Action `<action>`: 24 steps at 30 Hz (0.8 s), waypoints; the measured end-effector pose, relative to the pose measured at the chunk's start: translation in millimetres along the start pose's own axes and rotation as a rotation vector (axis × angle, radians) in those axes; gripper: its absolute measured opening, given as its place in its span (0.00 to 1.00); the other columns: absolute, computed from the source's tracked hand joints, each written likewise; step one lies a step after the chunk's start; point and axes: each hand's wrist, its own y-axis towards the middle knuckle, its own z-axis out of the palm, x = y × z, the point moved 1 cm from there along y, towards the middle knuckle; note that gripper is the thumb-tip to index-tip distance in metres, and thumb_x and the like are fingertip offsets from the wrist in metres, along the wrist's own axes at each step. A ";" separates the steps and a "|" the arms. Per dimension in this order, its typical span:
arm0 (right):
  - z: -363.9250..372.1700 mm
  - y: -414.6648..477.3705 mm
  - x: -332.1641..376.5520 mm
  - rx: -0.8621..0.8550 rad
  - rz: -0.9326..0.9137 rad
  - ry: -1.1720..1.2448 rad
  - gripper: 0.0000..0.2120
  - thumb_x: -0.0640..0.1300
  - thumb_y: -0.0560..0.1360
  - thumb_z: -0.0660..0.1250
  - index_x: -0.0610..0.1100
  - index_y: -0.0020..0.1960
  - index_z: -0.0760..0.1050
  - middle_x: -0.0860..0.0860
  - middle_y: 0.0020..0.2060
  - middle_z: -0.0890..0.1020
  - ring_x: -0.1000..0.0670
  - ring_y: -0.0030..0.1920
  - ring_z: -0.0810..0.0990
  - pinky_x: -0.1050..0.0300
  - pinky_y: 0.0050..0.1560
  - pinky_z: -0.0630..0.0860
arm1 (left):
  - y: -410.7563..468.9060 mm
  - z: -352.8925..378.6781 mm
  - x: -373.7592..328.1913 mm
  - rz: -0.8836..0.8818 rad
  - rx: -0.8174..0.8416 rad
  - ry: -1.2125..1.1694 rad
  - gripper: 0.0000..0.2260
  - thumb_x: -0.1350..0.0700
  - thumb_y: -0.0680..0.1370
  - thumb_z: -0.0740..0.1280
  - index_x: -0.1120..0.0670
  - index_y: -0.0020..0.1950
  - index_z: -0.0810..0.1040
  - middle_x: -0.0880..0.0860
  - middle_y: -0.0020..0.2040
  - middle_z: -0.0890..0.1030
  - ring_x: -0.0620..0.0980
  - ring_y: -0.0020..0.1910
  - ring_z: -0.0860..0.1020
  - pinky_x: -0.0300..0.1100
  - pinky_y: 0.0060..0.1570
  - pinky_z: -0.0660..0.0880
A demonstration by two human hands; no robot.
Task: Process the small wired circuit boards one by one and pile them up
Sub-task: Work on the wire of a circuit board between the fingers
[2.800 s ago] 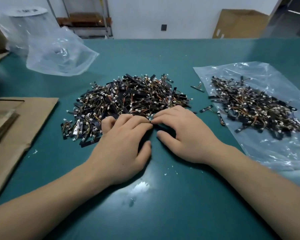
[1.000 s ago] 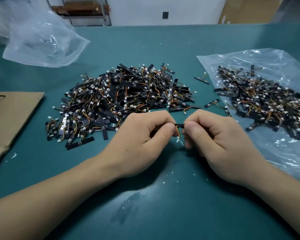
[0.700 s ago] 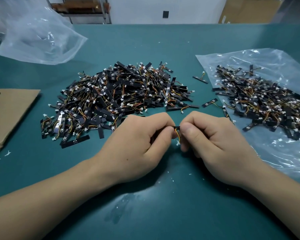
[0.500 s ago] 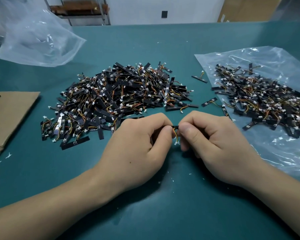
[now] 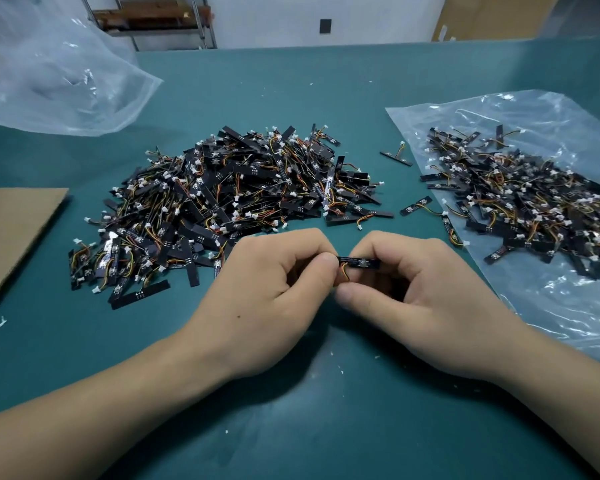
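Just in front of the large heap of boards [image 5: 229, 202], the left hand [image 5: 264, 299] and right hand [image 5: 420, 299] meet knuckles-up over the green table [image 5: 326, 427]. Both grasp one small wired board [image 5: 359, 262] with curled fingers, one hand at each end. It is held level, its wires looping down between the thumbs.

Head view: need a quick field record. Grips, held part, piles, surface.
left grip: pinches left end of held board
right grip: fingers curled on its right end
held board: roughly level, above table, wire loop hanging
centre pile: boards straight on table
right pile: boards on plastic sheet
strays: few boards between piles
other: clear bag far left, cardboard left edge
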 end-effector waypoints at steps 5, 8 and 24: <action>-1.5 -1.1 2.2 0.050 0.028 0.167 0.11 0.55 0.78 0.65 0.50 0.42 0.77 0.53 0.34 0.83 0.55 0.30 0.76 0.59 0.33 0.73 | -1.5 0.4 0.3 0.028 0.000 0.008 0.11 0.56 0.79 0.63 0.52 0.36 0.76 0.52 0.29 0.73 0.50 0.30 0.71 0.40 0.32 0.68; -3.1 0.3 2.1 0.033 0.045 0.185 0.10 0.48 0.79 0.63 0.50 0.40 0.78 0.53 0.33 0.83 0.53 0.30 0.75 0.53 0.33 0.74 | -1.6 -0.2 -1.0 0.028 0.000 0.001 0.10 0.57 0.79 0.64 0.53 0.38 0.79 0.51 0.29 0.72 0.48 0.30 0.70 0.35 0.31 0.66; -2.3 -0.9 4.8 0.061 0.034 0.146 0.12 0.46 0.79 0.63 0.50 0.36 0.77 0.53 0.30 0.82 0.53 0.31 0.76 0.58 0.34 0.73 | 0.2 -1.1 1.8 0.018 0.061 -0.079 0.11 0.58 0.77 0.63 0.55 0.36 0.80 0.54 0.28 0.74 0.52 0.29 0.71 0.46 0.31 0.69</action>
